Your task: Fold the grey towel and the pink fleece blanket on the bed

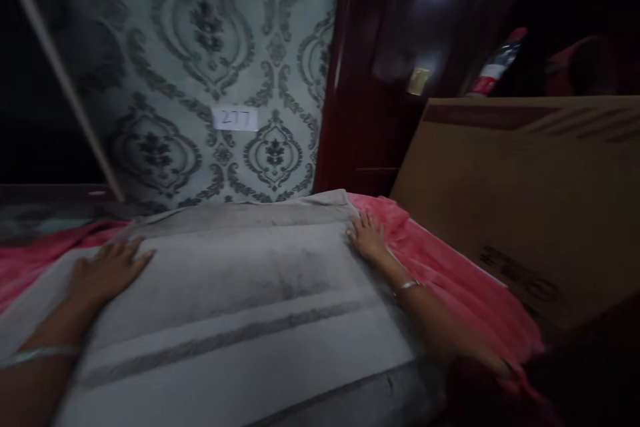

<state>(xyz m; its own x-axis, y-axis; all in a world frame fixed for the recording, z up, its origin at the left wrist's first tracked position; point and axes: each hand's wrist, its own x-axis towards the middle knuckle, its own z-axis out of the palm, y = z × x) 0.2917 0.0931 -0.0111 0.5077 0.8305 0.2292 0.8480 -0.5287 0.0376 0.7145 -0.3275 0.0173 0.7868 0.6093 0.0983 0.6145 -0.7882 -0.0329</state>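
A grey towel (250, 293) with paler stripes lies spread flat over a pink cloth (450, 273). My left hand (107, 270) rests palm down on the towel's left part, fingers slightly apart. On the towel's far right edge, where it meets the pink cloth, my right hand (367, 237) lies flat with fingers spread. Neither hand holds anything. Each wrist carries a thin bangle.
A large cardboard box (525, 200) stands close on the right. Behind the towel rises a patterned wall panel (200, 67) with a small label reading 277. A dark red wooden door (400, 47) is at the back right, with a red bottle (493, 67) above the box.
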